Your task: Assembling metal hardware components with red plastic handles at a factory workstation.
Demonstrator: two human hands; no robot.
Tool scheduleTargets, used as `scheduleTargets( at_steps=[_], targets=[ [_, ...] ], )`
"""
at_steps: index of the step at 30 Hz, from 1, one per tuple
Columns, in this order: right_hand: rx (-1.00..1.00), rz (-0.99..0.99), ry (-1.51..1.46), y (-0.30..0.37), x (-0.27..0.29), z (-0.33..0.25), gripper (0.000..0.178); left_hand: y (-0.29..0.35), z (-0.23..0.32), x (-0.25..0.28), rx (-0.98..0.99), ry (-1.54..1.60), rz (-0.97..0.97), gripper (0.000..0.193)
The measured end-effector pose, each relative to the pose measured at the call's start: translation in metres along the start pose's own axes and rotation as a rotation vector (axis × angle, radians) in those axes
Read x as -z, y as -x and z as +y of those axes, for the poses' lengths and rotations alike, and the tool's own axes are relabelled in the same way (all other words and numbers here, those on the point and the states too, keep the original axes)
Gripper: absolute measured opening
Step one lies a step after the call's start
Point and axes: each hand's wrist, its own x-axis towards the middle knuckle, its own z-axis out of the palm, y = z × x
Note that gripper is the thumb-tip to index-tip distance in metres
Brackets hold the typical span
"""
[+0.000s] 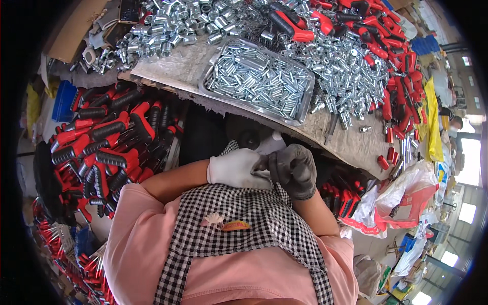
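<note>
My left hand (236, 169), in a white glove with darkened fingertips, is held in front of my body below the bench edge. Its fingers are closed and meet those of my right hand (296, 172), which wears a dark grey glove and is curled into a near fist. Whatever lies between the fingertips, if anything, is hidden. Just under both hands is my black-and-white checked apron (229, 203). Past the hands, on the bench, a clear tray (305, 114) holds many small metal pins (259, 76).
Silver threaded collars (178, 23) and small metal fittings (340, 71) are heaped on the bench (351, 147). Red-and-black handled tools (112, 137) pile up at my left; red-and-black handles (401, 96) lie at the right. A red-and-white plastic bag (406, 195) sits beyond my right elbow.
</note>
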Motion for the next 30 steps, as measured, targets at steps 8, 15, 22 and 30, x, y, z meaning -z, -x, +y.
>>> scheduleTargets(
  at_steps=[8, 15, 22, 30],
  targets=[
    [0.195, 0.250, -0.052, -0.005, 0.001, 0.015, 0.042, -0.006, 0.003, -0.007, -0.010, -0.266, 0.118, 0.045],
    [0.203, 0.390, 0.021, -0.012, 0.000, 0.019, 0.037, -0.003, 0.000, -0.017, 0.105, -0.387, 0.242, 0.049],
    [0.196, 0.429, 0.144, -0.009, 0.001, 0.026, 0.025, -0.003, 0.007, -0.019, 0.103, -0.261, 0.342, 0.034],
    [-0.014, -0.059, 0.334, -0.008, -0.024, -0.003, 0.051, 0.000, 0.006, 0.018, 0.067, 0.500, -0.347, 0.022]
  ],
)
